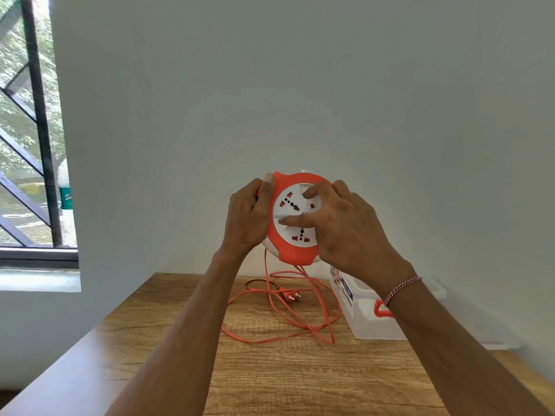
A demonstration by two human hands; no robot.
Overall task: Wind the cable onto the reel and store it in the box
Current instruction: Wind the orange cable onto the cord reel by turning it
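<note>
A round orange and white cable reel (292,235) with sockets on its face is held up in the air above the table. My left hand (247,219) grips its left rim. My right hand (339,223) lies on the white socket face with fingers spread and pressing on it. An orange cable (303,319) hangs from the reel's underside and lies in loose loops on the wooden table (270,379), ending in an orange plug (290,296). A clear plastic box (369,316) with an orange latch stands at the right, partly hidden by my right forearm.
The table stands against a plain white wall. A barred window (33,130) is at the left, with its sill beside the table's left side. A pale lid or tray (495,340) seems to lie under or behind the box at the right.
</note>
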